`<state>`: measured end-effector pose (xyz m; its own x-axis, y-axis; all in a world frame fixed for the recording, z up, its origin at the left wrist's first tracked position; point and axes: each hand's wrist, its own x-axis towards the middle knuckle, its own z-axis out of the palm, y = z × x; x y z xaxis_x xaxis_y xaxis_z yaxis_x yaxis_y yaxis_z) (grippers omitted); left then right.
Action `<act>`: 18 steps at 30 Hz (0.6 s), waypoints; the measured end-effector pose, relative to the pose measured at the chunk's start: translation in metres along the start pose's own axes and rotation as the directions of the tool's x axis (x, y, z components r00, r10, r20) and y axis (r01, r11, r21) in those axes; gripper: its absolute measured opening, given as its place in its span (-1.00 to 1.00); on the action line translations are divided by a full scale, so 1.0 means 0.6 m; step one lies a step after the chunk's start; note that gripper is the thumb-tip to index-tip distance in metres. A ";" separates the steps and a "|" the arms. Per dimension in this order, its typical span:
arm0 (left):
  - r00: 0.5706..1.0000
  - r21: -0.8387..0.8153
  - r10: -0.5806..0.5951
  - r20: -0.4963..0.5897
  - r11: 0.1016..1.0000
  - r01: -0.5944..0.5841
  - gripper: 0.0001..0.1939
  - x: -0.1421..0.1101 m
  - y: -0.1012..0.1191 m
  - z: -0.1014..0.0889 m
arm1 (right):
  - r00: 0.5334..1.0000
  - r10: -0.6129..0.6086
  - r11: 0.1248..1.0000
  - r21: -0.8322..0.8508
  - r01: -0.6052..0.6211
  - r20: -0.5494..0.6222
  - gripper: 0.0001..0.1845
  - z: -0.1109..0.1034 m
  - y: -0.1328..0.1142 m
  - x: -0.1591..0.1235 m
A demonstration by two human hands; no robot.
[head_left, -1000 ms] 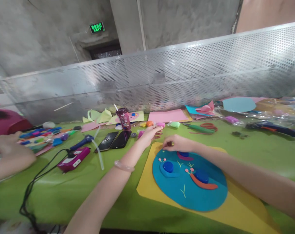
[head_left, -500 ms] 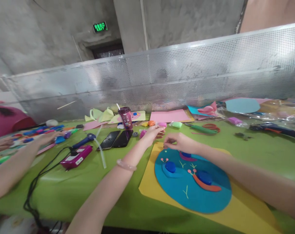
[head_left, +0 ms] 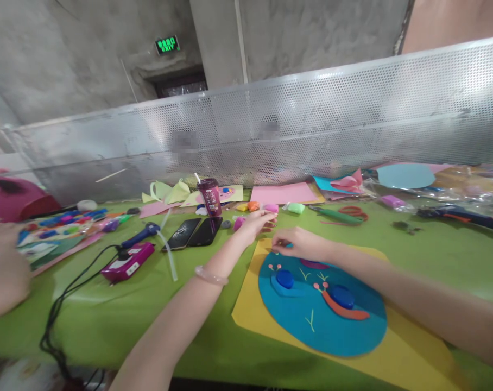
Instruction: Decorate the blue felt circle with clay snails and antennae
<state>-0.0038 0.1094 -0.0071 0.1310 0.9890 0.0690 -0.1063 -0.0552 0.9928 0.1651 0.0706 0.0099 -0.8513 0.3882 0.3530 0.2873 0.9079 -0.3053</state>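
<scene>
My right hand (head_left: 299,243) is closed in a pinch at the far left edge of a blue paper oval (head_left: 332,339). What its fingertips hold, if anything, is too small to make out. My left hand (head_left: 259,224) reaches beyond the paper with its fingers stretched out and apart, nearest to a pink packet of clay (head_left: 271,208). On the oval are an orange clay snail body (head_left: 354,314) with a blue bottle-cap shell (head_left: 342,297), a blue snail with another cap (head_left: 285,279), and a purple piece (head_left: 314,264) partly under my right hand. Yellow paper (head_left: 246,309) lies beneath.
Two phones (head_left: 204,232), a purple cup with a straw (head_left: 209,196), a glue gun (head_left: 140,234) and a magenta power block (head_left: 128,263) with black cords lie left. Scissors (head_left: 352,214) lie behind the paper. A co-worker's hand (head_left: 6,271) is at the left edge.
My right hand has shifted slightly left, still pinched. My left hand stays almost still. The co-worker's hand has drawn back from the colourful pieces toward the left edge.
</scene>
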 end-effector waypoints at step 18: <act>0.998 0.098 -0.048 -0.031 0.994 0.051 -0.94 -0.007 0.007 0.010 | 0.999 -0.024 1.000 -0.012 0.024 0.030 -0.91 -0.009 -0.018 -0.001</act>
<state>0.0010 0.1043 -0.0029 0.1055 0.9942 0.0185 -0.0020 -0.0184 0.9998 0.1652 0.0616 0.0176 -0.8707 0.3617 0.3332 0.2721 0.9187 -0.2862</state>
